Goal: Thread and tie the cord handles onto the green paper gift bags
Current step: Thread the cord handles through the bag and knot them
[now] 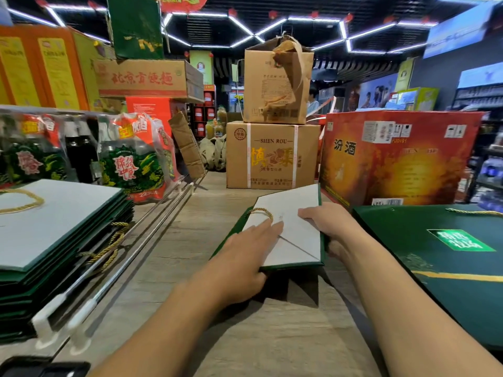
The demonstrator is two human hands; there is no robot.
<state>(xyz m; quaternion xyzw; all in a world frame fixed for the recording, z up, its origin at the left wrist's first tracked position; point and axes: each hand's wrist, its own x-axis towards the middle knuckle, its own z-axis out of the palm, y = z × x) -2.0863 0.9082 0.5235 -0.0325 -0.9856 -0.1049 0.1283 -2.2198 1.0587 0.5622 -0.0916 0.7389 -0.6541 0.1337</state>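
Note:
A folded green paper gift bag (296, 238) is held up off the wooden table, its white inner side facing me. A gold cord handle (262, 212) loops at its upper left edge. My left hand (245, 257) holds the bag's lower left part, fingers stretched flat across the white face toward the cord. My right hand (326, 221) grips the bag's right edge, thumb on top and fingers curled behind.
A stack of flat green bags (54, 240) with gold cords lies at the left. More green bags (449, 254) lie at the right. Cardboard boxes (272, 153) and a red carton (394, 159) stand behind. Metal rails (130, 248) cross the table's left part.

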